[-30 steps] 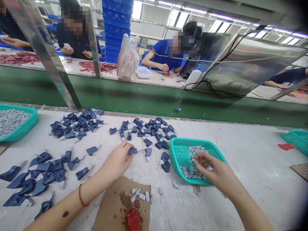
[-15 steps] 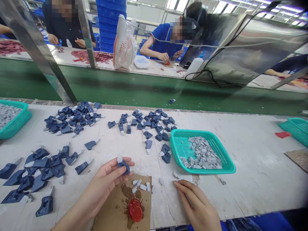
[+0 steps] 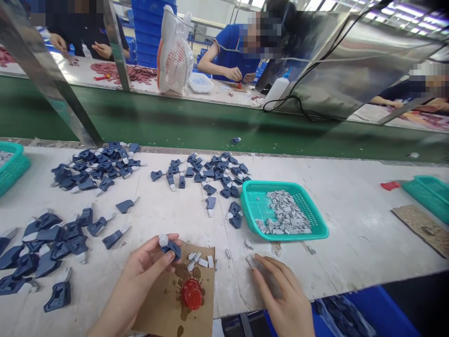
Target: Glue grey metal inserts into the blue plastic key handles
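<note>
My left hand [image 3: 150, 262] is closed around a dark blue plastic part [image 3: 171, 249] with a whitish tip, its thumb pressed on the blue side. Low over the table at the right, my right hand [image 3: 282, 285] pinches a small grey plastic piece [image 3: 249, 260] at the tips of thumb and forefinger. Beneath and beside the left hand lies a cardboard sheet [image 3: 157, 309], wet in spots. On it sit a red round lid-like thing [image 3: 192, 294] and several light grey pieces [image 3: 202, 263].
A green basket [image 3: 286, 235] of grey pieces stands beyond my right hand. Blue parts lie in piles at the left [image 3: 63, 238], back left [image 3: 98, 168] and centre [image 3: 217, 171]. A green ledge [image 3: 196, 124] borders the table; co-workers sit behind it.
The view has shifted, so the table things appear lower-left or higher. The right thumb and forefinger have parted slightly, and a grey piece now shows between their tips. The left hand keeps its blue part.
</note>
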Available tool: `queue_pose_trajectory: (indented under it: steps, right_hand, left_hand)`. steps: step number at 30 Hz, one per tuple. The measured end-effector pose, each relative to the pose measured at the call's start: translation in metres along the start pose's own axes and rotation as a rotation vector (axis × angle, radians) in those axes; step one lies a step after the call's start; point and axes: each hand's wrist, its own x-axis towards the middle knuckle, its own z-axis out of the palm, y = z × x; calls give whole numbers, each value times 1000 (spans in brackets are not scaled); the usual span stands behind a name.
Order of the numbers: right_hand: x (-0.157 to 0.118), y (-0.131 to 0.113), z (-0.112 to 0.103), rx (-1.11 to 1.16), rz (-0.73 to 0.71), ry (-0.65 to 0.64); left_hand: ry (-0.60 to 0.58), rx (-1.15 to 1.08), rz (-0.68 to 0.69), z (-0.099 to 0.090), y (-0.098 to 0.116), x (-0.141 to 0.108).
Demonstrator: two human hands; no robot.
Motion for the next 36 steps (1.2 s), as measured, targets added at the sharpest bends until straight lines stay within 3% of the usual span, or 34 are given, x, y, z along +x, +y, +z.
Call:
queue_pose_trajectory:
  steps: [8,16,20,25,28,36]
  right_hand:
    - [12,-5,3,-32,-65,2]
    - [23,-5,-1,-29,-143,-22]
    - [27,-31,-9,46,-142,-67]
    - [25,-89,-11,275,-237,-272]
    - [24,-112,-6,345,-292,-382]
    - [24,-118,0,286,-308,-522]
  left_hand:
    - [-26,34,57,0,-8,-7]
    - [20,42,74,-4,-10,-13]
    - [27,40,89,-9,-13,-14]
    - [-4,42,73,-17,-21,-15]
    - [-38,23,68,-21,-26,-16]
    - [-55,28,90,-24,-35,-21]
